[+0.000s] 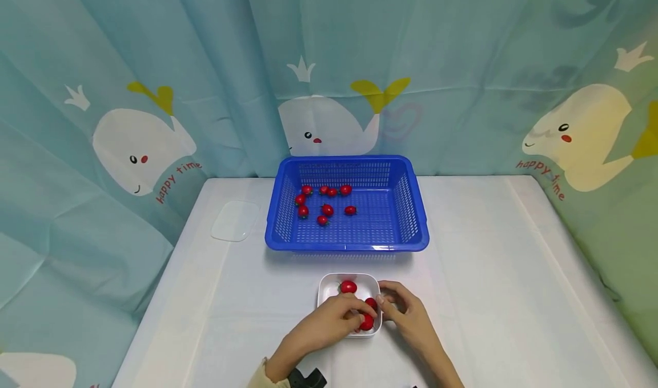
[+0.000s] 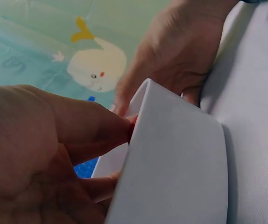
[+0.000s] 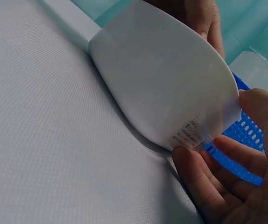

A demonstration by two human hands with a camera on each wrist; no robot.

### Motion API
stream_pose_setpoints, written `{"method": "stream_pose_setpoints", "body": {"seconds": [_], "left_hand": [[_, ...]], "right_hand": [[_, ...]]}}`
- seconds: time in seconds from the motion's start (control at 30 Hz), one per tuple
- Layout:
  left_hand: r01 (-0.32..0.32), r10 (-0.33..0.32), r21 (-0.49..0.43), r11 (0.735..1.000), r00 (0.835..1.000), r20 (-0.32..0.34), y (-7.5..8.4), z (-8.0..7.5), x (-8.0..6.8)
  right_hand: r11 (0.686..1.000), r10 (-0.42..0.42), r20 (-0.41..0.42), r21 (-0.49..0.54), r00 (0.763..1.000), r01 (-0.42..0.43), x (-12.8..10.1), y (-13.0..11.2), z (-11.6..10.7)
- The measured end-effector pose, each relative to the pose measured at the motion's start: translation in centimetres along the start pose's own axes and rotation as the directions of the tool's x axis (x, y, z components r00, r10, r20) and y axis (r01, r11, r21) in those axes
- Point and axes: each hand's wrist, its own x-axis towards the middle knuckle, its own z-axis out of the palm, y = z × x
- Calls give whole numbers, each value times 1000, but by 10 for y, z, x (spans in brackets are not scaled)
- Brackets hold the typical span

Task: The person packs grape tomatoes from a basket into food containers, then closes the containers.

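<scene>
A small white square container (image 1: 328, 290) stands on the table, with a few cherry tomatoes in it. One cherry tomato (image 1: 348, 287) lies near its back wall and another (image 1: 370, 303) by its right wall. My left hand (image 1: 329, 319) reaches in over the front left, thumb and fingers pinching a cherry tomato (image 1: 366, 322) at the front right. In the left wrist view only a sliver of red shows at those fingertips, behind the container's wall. My right hand (image 1: 411, 316) holds the container's right side, its thumb at the rim; the right wrist view shows fingers beside a printed label (image 3: 188, 135).
Behind the container sits a blue plastic basket (image 1: 272, 236) with several cherry tomatoes, mostly in its left half. A clear flat lid (image 1: 235, 220) lies at the back left of the white-covered table (image 1: 493, 274). A whale-print curtain (image 1: 452, 62) hangs around the table.
</scene>
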Motion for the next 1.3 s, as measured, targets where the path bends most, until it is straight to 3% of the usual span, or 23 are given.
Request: {"method": "stream_pose_setpoints", "body": {"seconds": [0.13, 0.4, 0.6, 0.83, 1.0, 1.3], "left_hand": [[-9, 11, 48, 999, 999, -31, 0, 3, 1], [31, -19, 133, 991, 996, -92, 0, 10, 3], [48, -19, 225, 973, 991, -130, 1, 15, 4], [11, 57, 337, 941, 980, -191, 0, 23, 2], [-7, 88, 348, 937, 972, -216, 1, 24, 1], [13, 56, 307, 952, 975, -214, 7, 12, -3]], "right_hand": [[1000, 8, -3, 5, 1000, -8, 1, -1, 0], [1000, -1, 4, 15, 1000, 1, 3, -1, 1], [1000, 6, 0, 4, 1000, -6, 1, 0, 1], [1000, -20, 1, -4, 1000, 20, -5, -1, 2], [1000, -18, -7, -2, 1000, 18, -4, -3, 2], [1000, 2, -3, -19, 1000, -2, -2, -1, 2]]}}
